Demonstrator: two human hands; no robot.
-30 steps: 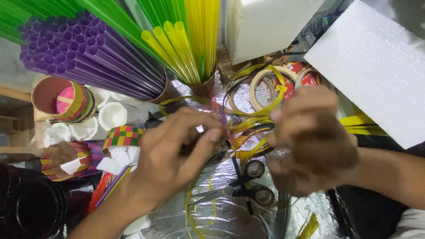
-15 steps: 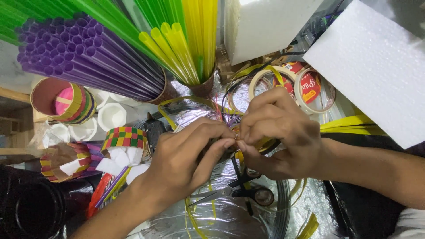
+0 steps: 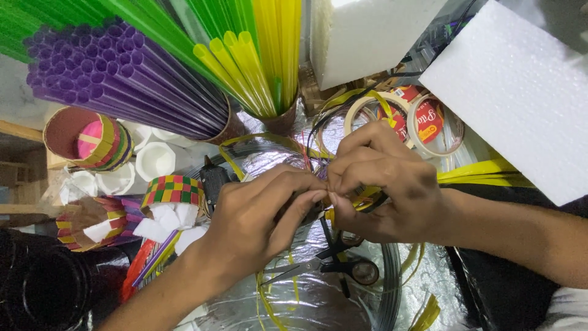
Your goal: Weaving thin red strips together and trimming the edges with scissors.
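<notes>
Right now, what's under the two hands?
Under the left hand and right hand: black-handled scissors on silver foil, with loose yellow strips and a wire coil. What the fingertips pinch is covered.

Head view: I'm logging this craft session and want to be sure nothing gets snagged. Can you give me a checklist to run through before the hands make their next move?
1. Both hands in view: ok, left hand and right hand meet fingertip to fingertip.
2. Piece pinched between them identifiable: cannot tell, fingers hide it.
3. Scissors away from fingers: ok, lying below the hands, untouched.
4. Loose yellow strips untangled: not ok, they trail under the hands.
5. Purple straws away from the hands: ok.
6. Tape rolls reachable: ok, just beyond the right hand.
</notes>
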